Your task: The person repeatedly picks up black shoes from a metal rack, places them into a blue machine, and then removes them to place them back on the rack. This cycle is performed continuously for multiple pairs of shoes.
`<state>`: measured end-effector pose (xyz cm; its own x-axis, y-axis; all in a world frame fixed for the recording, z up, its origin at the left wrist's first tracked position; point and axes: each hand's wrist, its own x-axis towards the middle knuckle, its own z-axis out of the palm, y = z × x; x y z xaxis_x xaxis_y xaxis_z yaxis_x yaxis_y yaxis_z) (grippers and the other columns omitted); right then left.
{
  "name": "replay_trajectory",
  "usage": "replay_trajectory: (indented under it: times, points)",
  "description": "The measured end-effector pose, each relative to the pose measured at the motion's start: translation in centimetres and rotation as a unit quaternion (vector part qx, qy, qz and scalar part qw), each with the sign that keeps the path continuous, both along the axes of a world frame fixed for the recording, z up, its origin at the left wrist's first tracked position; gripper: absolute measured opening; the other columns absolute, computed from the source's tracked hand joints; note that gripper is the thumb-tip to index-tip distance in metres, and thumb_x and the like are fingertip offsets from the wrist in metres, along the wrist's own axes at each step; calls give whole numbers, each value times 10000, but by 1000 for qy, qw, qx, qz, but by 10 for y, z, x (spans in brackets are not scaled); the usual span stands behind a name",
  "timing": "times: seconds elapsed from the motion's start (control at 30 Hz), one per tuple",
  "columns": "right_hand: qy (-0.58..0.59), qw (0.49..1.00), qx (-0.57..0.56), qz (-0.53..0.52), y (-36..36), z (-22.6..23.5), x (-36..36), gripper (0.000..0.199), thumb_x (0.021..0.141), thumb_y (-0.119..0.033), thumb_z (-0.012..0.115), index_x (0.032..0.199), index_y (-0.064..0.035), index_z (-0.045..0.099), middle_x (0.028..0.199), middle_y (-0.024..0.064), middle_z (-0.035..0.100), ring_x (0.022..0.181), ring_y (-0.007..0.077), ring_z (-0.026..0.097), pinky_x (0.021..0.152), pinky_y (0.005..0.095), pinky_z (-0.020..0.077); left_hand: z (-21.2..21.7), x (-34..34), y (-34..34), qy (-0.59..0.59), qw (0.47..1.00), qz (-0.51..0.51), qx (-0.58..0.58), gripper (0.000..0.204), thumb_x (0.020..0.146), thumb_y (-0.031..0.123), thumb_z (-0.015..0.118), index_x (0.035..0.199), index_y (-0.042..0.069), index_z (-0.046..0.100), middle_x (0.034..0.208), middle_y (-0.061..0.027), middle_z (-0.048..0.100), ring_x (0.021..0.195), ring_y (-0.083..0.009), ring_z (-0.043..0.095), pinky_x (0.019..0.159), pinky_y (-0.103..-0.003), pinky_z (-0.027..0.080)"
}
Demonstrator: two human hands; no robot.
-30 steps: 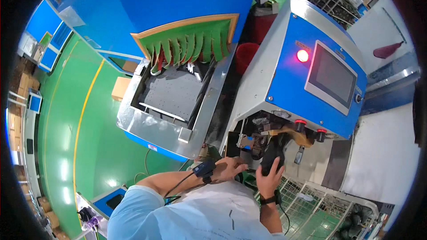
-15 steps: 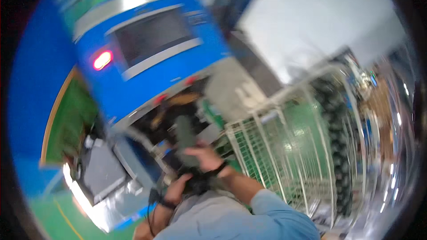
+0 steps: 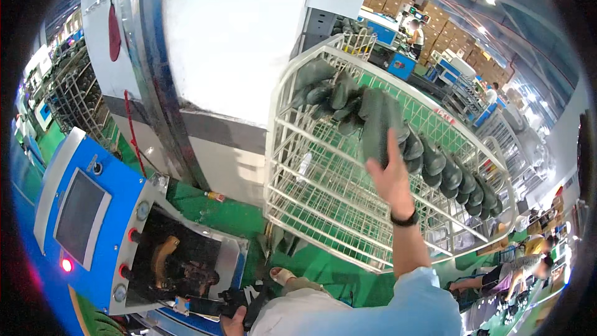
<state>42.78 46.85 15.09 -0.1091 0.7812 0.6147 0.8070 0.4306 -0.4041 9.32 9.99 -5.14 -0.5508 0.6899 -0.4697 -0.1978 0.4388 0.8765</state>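
My right hand (image 3: pixel 392 183) reaches up to the white wire rack (image 3: pixel 329 208), its thumb and fingers gripping a dark grey-green boot (image 3: pixel 380 126). That boot is level with the rack's upper bars, among a row of similar dark boots (image 3: pixel 435 162) hanging with rounded toes outward. Whether it rests on the bars I cannot tell. At the lower edge, my left hand (image 3: pixel 234 322) shows only in part, beside a black object (image 3: pixel 249 303) with straps; its fingers are mostly hidden.
Left of me stands a blue machine (image 3: pixel 118 177) with a dark screen, a lit red button and an open bay of dark metal parts. A white panel (image 3: pixel 239 37) rises behind. Co-workers (image 3: pixel 507 274) bend at the far right; stacked cartons (image 3: pixel 448 28) stand farther back.
My view has swung right, from the machine to the rack. The right hand has carried the boot from in front of my body up to the rack. The left hand has stayed low.
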Motion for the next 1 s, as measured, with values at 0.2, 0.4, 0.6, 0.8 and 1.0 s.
replay_trajectory:
  times: [0.2,0.4,0.6,0.8,1.0]
  points:
    - [25,978,-172,-114,116,61,91,655,1007,-287,641,1523,84,481,847,239,727,653,301,757,694,425,581,-6,13,35,-107,988,69,-86,578,910,271,851,1368,-23,656,1329,-184,690,1207,-320,640,1032,-415,517]
    - [99,979,-148,-103,107,35,43,642,1002,-376,696,1493,17,568,887,162,710,591,181,676,620,330,546,-14,-23,-138,-124,965,232,12,430,947,370,811,1182,18,735,1085,-51,709,937,-166,635,826,-364,529]
    - [-8,1000,-18,-1,29,-51,-75,441,1083,-289,629,1406,12,644,1291,192,722,922,249,718,836,355,590,-17,-40,-306,46,854,516,53,418,918,157,786,1278,-7,650,1192,-132,712,968,-192,700,874,-339,578]
    - [-349,765,-226,493,-34,-167,-223,395,1058,-171,667,1405,18,650,1178,131,739,799,177,634,721,352,530,-131,-87,-431,32,833,81,-546,724,809,604,760,1211,2,763,1227,-263,734,1165,-396,702,979,-502,567]
    - [-303,727,-212,578,-172,-173,-293,330,1087,-221,618,1321,-7,709,960,154,752,676,283,640,645,398,535,-124,-226,-440,37,881,-36,-471,418,902,408,625,934,5,730,1036,-207,762,959,-362,751,826,-466,602]
